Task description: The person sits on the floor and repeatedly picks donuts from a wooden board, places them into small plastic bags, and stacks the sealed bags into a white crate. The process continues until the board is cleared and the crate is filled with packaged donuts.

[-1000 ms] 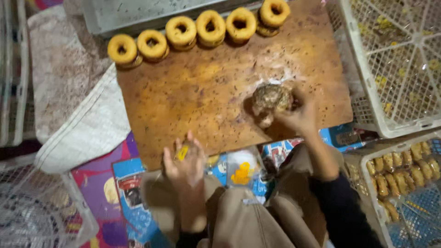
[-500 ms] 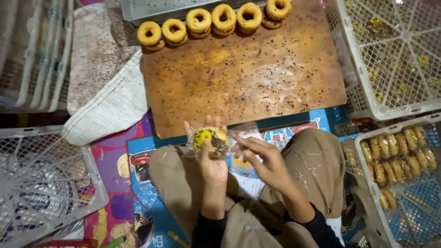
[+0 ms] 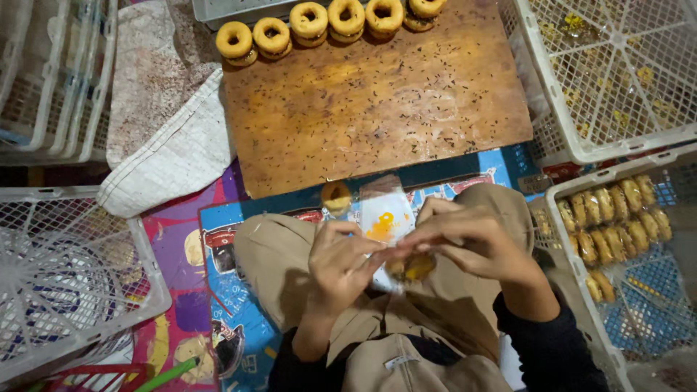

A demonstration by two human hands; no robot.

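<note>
My left hand (image 3: 337,265) and my right hand (image 3: 465,243) meet over my lap, both gripping a clear plastic packet (image 3: 387,221) with a yellow print. Golden ring-shaped pastries (image 3: 410,268) sit in the packet's lower end between my fingers. One loose ring pastry (image 3: 336,196) lies on the mat just beyond my knees. A wooden board (image 3: 377,101) lies in front of me, speckled with dark seeds, with a row of several ring pastries (image 3: 327,20) along its far edge.
A white plastic crate (image 3: 613,72) stands at the upper right. Another crate (image 3: 624,239) at the right holds rows of packed pastries. White crates (image 3: 69,276) sit at the left. A white cloth (image 3: 170,156) lies left of the board, on a colourful mat (image 3: 218,290).
My hands came back from the board to my lap. A stack of pastries taken from the board now sits inside the plastic packet held by both hands. The view shifted nearer.
</note>
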